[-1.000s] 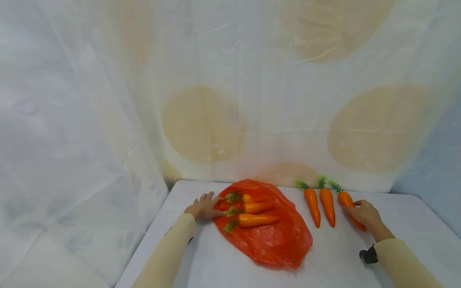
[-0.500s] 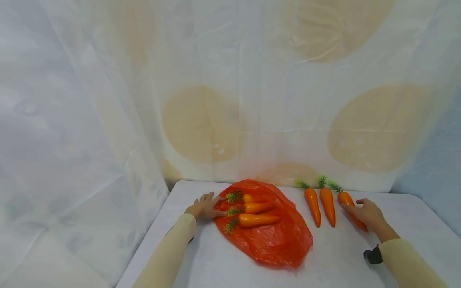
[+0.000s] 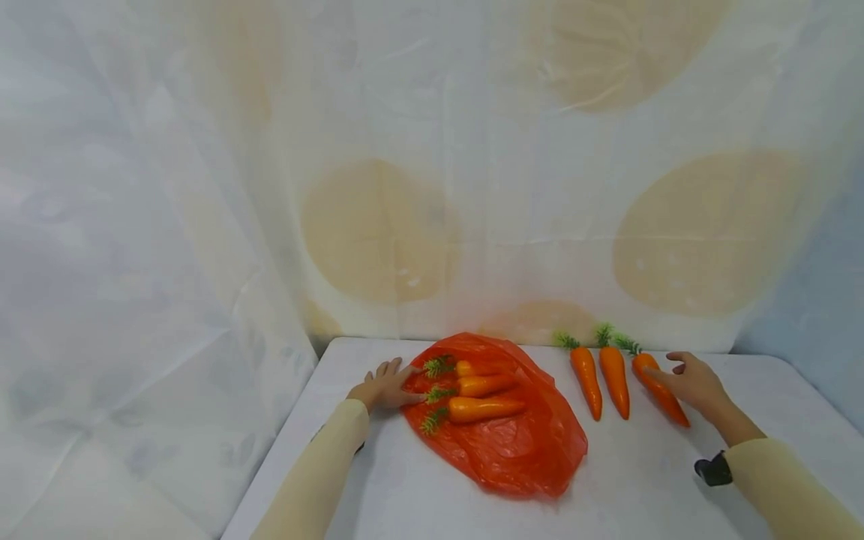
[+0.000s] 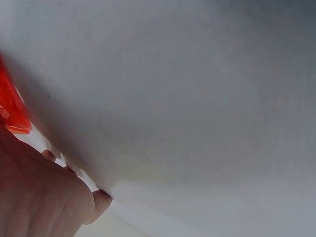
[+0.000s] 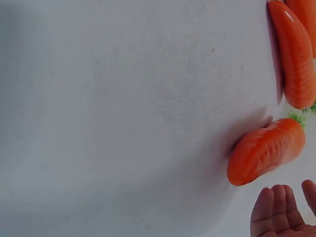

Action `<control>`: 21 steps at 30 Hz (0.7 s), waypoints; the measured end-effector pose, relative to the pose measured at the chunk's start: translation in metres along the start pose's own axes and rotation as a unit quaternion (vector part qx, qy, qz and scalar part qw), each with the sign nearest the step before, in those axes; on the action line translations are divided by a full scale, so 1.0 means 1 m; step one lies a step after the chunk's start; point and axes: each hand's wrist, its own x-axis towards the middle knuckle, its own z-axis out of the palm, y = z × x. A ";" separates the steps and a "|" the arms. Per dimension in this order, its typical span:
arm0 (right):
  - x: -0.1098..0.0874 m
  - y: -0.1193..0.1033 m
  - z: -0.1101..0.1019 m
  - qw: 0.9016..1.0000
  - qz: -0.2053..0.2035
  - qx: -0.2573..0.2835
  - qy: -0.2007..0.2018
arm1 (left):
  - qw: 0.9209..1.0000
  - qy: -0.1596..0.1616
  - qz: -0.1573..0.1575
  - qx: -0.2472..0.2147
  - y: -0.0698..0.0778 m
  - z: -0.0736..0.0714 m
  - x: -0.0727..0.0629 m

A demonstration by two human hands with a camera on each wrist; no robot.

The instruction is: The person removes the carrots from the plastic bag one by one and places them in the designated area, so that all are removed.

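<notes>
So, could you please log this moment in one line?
left hand: at red bag; right hand: near rightmost carrot; three carrots at bag; three on table

Head view: from above the hands, facing forward and down, the widest of the three — pale sheet with tan round patches across the upper frame, flat white tabletop along the bottom. Left wrist view: close over the tabletop; shares with head view the left hand, lower left, and crinkled red plastic bag, left edge. Right wrist view: also close — shares right hand, lower right, and three glossy orange tapered carrots, right side.
</notes>
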 end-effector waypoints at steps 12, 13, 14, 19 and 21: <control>-0.006 -0.024 0.001 0.998 -0.054 -0.007 0.008 | 1.000 0.000 -0.008 0.000 -0.001 0.000 0.002; -0.006 -0.026 0.001 0.998 -0.059 -0.006 0.004 | 1.000 -0.001 -0.008 -0.001 -0.001 0.000 0.003; -0.006 -0.028 0.002 0.998 -0.065 -0.006 0.000 | 1.000 -0.003 -0.008 0.000 0.000 0.000 0.003; -0.009 -0.037 0.008 0.995 -0.103 -0.005 -0.015 | 1.000 -0.004 -0.001 0.002 0.000 0.001 0.003; -0.011 -0.042 0.013 0.993 -0.121 -0.005 -0.016 | 1.000 0.000 0.001 0.001 0.000 0.002 0.002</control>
